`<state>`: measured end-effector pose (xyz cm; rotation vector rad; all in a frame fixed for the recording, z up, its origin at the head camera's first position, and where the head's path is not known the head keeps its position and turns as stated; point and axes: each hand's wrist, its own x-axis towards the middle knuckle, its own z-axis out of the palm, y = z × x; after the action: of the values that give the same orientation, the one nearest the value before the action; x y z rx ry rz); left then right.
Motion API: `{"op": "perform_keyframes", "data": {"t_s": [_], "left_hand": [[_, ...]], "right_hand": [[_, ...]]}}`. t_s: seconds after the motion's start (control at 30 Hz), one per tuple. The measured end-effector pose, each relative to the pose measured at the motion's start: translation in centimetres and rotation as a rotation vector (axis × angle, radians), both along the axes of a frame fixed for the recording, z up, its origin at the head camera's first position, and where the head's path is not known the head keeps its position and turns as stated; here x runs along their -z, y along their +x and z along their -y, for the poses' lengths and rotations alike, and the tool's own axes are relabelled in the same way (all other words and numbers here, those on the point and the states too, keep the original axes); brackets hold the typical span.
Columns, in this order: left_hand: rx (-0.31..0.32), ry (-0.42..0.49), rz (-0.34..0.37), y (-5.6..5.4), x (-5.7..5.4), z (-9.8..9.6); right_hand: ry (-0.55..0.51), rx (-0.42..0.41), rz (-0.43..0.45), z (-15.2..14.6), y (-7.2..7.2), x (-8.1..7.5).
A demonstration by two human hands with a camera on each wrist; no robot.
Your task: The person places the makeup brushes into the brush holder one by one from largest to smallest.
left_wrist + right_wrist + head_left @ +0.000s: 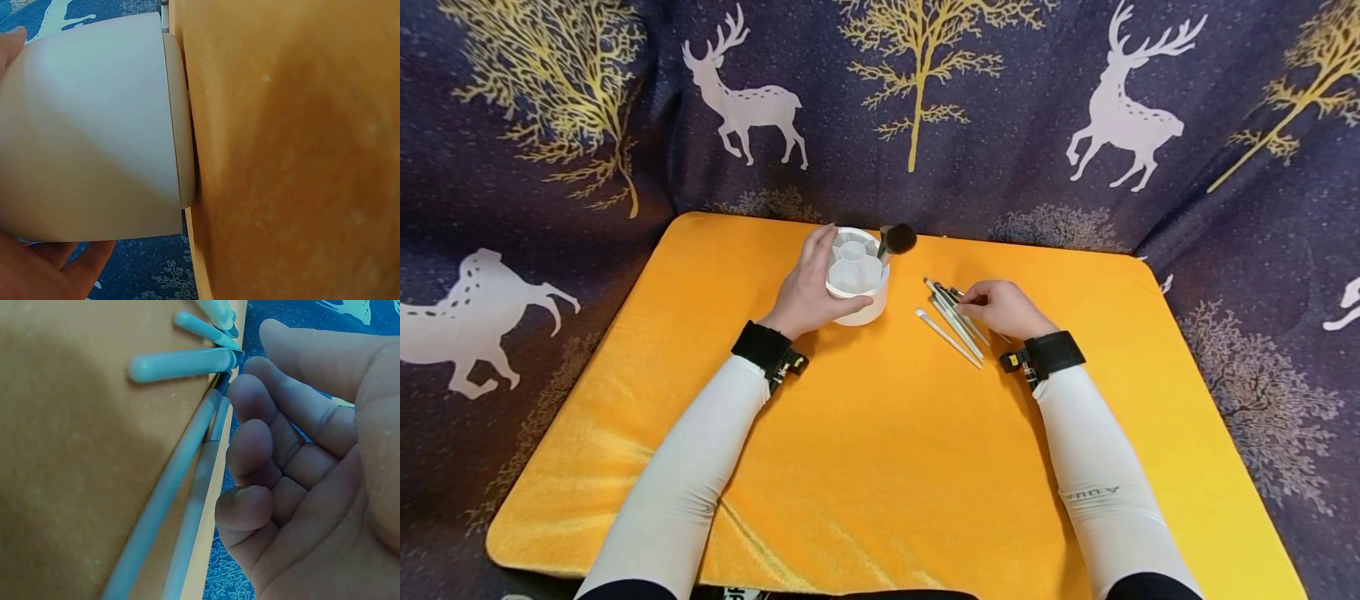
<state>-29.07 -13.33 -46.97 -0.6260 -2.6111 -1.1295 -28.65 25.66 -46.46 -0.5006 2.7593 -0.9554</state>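
A white round makeup brush holder (860, 312) with several compartments stands upright at the table's far middle. One makeup brush with a fluffy dark head (901, 239) leans out of its right side. My left hand (808, 290) grips the holder from the left, thumb in front and fingers behind; the holder's smooth wall (94, 131) fills much of the left wrist view. Several slim pale-handled makeup brushes (957, 321) lie in a loose bundle to the right. Over them hovers my right hand (1003, 309), loosely bent. In the right wrist view, no brush shows between thumb and fingertips, beside the brush handles (169, 487).
A single white-tipped brush (947, 337) lies slightly apart, left of the bundle. An orange cloth (865, 467) covers the table. Behind the far edge hangs a dark blue curtain (1000, 192) with deer and trees on it.
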Motion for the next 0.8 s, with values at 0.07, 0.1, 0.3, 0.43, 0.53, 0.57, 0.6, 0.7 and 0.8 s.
{"op": "perform_keyframes", "data": {"t_s": [0.07,0.1,0.3,0.43,0.53,0.57,0.6,0.7,0.8], "left_hand": [[-0.001,0.001,-0.001,-0.02,0.04,0.01],[-0.001,0.001,-0.001,-0.01,0.04,0.01],[0.000,0.003,-0.003,-0.02,0.01,-0.01],[0.002,0.007,-0.002,-0.01,-0.02,0.02],[0.001,0.008,-0.001,0.02,-0.01,0.04],[0.001,0.007,-0.001,0.04,-0.01,0.05],[0.002,0.008,-0.001,0.05,-0.02,0.04],[0.003,0.010,-0.003,0.08,-0.05,0.04],[0.006,0.011,-0.004,0.09,-0.09,0.01]], "right_hand": [[0.014,-0.009,-0.005,0.09,-0.07,0.11],[0.020,-0.013,-0.005,0.13,-0.11,0.16],[0.045,-0.018,0.015,0.37,-0.24,0.33],[0.054,-0.018,0.014,0.52,-0.11,0.21],[0.066,-0.021,-0.008,0.66,-0.07,0.22],[0.069,-0.021,-0.017,0.71,-0.09,0.25],[0.074,-0.021,-0.026,0.75,-0.11,0.28],[0.086,-0.019,-0.048,0.83,-0.18,0.40],[0.103,-0.014,-0.067,0.89,-0.20,0.44]]}}
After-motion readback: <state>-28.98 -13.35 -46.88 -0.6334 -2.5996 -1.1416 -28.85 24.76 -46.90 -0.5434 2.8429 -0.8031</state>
